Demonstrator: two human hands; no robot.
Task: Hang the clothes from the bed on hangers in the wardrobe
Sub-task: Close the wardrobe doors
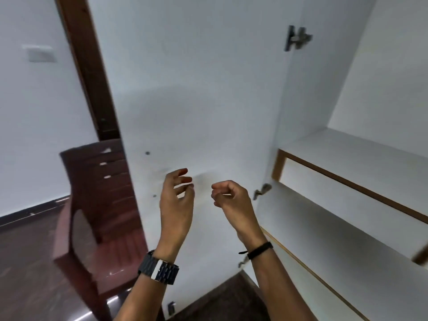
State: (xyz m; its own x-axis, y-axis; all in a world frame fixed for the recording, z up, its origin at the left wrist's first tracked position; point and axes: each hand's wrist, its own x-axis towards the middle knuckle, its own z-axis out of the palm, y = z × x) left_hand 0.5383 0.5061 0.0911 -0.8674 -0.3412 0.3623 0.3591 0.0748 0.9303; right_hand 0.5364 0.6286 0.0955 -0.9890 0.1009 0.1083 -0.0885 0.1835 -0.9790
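Both hands empty, left hand [177, 200] loosely spread, right hand [229, 195] curled, before the open wardrobe [347, 158]; no clothes or hangers visible.

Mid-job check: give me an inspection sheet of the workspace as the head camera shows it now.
Surface: white wardrobe shelves, bare where visible.
Job's things: wardrobe door open, hinges visible; no clothes, hangers or bed in view.
Clutter: nothing seen.
Grippers: left hand raised, fingers loosely spread, holding nothing; right hand raised, fingers curled, holding nothing. Watch on left wrist, black band on right.
Cables: nothing seen.
Surroundings: brown chair left of the door, dark floor, white wall, wall switch.
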